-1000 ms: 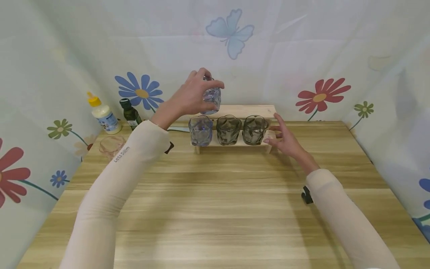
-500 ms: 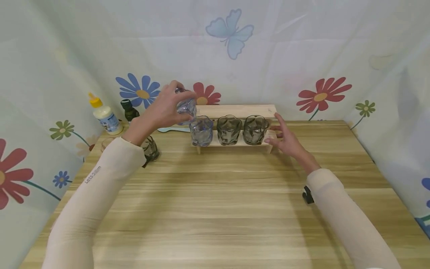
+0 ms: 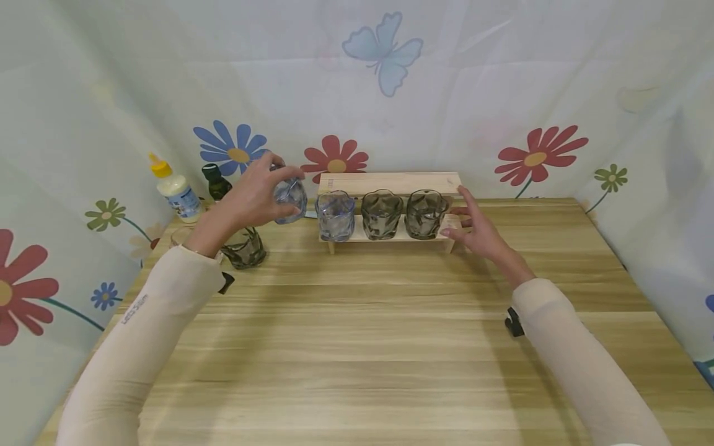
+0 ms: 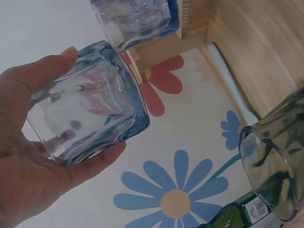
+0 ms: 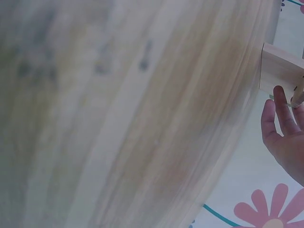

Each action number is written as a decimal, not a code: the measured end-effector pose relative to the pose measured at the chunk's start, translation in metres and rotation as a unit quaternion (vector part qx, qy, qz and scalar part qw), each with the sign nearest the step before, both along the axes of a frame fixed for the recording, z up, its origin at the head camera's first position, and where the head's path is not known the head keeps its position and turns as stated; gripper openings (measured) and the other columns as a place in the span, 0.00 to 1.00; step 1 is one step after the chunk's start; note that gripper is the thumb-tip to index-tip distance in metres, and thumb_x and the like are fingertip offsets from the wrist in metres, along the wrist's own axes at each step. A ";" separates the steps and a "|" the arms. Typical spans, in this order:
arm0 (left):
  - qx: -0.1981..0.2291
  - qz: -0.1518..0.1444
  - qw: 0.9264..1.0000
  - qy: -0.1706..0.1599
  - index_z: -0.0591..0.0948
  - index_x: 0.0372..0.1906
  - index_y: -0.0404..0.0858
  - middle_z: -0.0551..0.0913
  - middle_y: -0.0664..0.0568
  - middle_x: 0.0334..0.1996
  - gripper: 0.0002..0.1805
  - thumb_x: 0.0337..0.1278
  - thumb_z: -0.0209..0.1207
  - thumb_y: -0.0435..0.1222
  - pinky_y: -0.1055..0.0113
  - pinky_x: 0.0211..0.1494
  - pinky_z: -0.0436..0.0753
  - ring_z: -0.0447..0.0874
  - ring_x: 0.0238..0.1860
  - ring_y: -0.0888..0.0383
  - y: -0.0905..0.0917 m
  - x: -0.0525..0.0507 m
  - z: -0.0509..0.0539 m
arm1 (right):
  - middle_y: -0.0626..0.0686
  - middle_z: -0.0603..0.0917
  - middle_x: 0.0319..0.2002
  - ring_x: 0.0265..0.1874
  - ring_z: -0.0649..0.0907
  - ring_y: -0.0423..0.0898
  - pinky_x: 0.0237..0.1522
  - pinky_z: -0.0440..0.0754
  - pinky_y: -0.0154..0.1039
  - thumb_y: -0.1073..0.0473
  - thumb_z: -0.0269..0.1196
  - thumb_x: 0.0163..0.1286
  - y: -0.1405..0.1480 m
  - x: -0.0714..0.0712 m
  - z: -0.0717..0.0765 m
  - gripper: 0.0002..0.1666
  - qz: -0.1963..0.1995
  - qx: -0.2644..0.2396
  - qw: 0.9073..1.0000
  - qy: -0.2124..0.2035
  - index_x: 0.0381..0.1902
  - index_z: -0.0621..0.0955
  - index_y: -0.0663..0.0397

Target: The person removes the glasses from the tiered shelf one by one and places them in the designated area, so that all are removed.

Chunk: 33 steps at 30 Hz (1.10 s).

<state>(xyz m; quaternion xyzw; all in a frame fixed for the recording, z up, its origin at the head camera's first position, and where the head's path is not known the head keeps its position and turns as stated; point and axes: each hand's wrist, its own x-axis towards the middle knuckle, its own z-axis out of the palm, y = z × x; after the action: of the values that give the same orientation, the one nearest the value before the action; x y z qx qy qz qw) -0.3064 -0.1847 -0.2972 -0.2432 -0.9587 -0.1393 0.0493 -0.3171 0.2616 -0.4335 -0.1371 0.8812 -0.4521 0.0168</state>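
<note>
A blue-tinted glass tumbler is pinched between the thumb and fingers of my left hand, tilted and raised above the table. That hand is just left of a two-step wooden rack. On its lower step stand a bluish tumbler and two smoky grey tumblers, one in the middle and one on the right. My right hand rests against the rack's right end, fingers spread and fairly straight. In the right wrist view only part of this hand shows, beside the rack's end.
A dark tumbler stands left on the wooden table. Near the back left are a yellow-capped bottle and a dark green bottle. A pinkish glass is partly hidden by my left arm. A pale spoon-like utensil lies behind.
My left hand has moved left and downward with the blue tumbler, away from above the rack. The dark tumbler at left has come into view. My right hand has stayed at the rack's end.
</note>
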 end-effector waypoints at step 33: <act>-0.021 -0.018 0.995 -0.094 0.75 0.64 0.41 0.66 0.35 0.59 0.35 0.49 0.75 0.39 0.38 0.55 0.73 0.69 0.56 0.36 -0.012 -0.011 -0.082 | 0.71 0.67 0.70 0.60 0.76 0.72 0.51 0.80 0.63 0.62 0.65 0.70 0.000 0.000 -0.001 0.59 -0.002 -0.002 1.000 0.002 0.81 0.37 0.33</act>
<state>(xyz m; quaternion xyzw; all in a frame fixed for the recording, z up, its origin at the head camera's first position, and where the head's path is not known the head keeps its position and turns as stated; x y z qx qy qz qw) -0.3170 -0.1965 -0.3789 -0.2470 -0.9572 -0.1427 -0.0490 -0.3170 0.2617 -0.4341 -0.1358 0.8806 -0.4538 0.0139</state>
